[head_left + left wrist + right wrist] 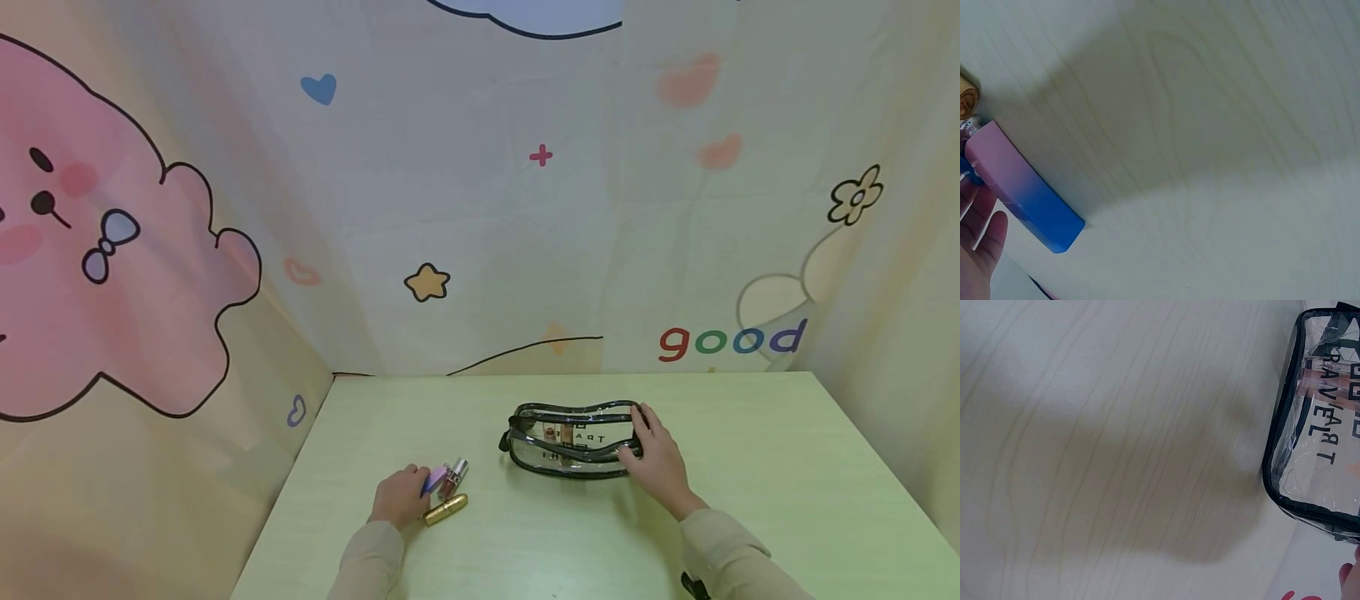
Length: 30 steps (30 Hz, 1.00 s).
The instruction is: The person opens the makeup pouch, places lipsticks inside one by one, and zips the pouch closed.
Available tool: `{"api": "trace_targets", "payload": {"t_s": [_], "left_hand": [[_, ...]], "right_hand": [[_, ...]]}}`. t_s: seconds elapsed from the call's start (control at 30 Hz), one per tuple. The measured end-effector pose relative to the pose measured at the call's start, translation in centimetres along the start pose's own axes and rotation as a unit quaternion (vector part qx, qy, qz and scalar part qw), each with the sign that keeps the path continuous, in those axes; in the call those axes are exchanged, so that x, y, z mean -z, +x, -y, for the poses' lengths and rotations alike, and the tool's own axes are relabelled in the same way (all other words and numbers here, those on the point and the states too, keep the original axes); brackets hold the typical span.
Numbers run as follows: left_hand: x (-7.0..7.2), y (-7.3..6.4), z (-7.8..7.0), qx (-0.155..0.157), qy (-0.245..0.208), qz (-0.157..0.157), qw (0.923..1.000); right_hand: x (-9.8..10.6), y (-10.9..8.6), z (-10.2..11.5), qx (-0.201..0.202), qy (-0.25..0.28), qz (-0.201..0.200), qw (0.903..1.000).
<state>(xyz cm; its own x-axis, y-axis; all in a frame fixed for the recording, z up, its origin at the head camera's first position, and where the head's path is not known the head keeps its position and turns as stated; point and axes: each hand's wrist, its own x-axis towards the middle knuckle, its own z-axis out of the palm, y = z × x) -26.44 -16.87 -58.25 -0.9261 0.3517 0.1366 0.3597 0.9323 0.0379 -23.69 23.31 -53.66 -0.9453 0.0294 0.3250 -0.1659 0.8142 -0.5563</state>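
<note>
My left hand [401,497] is at a small cluster of cosmetics on the table. Its fingertips touch a slim pink-to-blue item [1025,187], and the fingers look only loosely bent. Beside this lie a lip gloss tube [453,478] with a shiny silver cap and a gold lipstick tube [446,509]. A clear cosmetic bag [573,440] with black piping lies further right, its top gaping. My right hand [660,460] holds the bag's right end, thumb on the near rim and fingers on the far one. Small pinkish items [1325,378] show through the clear plastic.
The pale wood-grain table [555,542] runs back to a printed curtain [480,208] with cartoon shapes and the word "good". More curtain hangs along the left and right sides.
</note>
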Motion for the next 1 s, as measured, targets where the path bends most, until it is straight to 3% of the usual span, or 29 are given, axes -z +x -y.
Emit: {"api": "trace_targets", "payload": {"t_s": [0.27, 0.63, 1.0], "left_hand": [[-0.1, 0.0, 0.2, 0.003, 0.012, -0.007, 0.9999], [0.3, 0.2, 0.4, -0.016, 0.043, -0.069, 0.9965], [1.3, 1.1, 0.5, -0.016, 0.040, -0.075, 0.9963]], "right_hand": [[0.0, 0.0, 0.0, -0.001, 0.000, 0.001, 1.0000], [0.0, 0.1, -0.1, -0.003, 0.005, 0.001, 1.0000], [-0.1, 0.1, -0.1, -0.001, -0.001, -0.001, 1.0000]]}}
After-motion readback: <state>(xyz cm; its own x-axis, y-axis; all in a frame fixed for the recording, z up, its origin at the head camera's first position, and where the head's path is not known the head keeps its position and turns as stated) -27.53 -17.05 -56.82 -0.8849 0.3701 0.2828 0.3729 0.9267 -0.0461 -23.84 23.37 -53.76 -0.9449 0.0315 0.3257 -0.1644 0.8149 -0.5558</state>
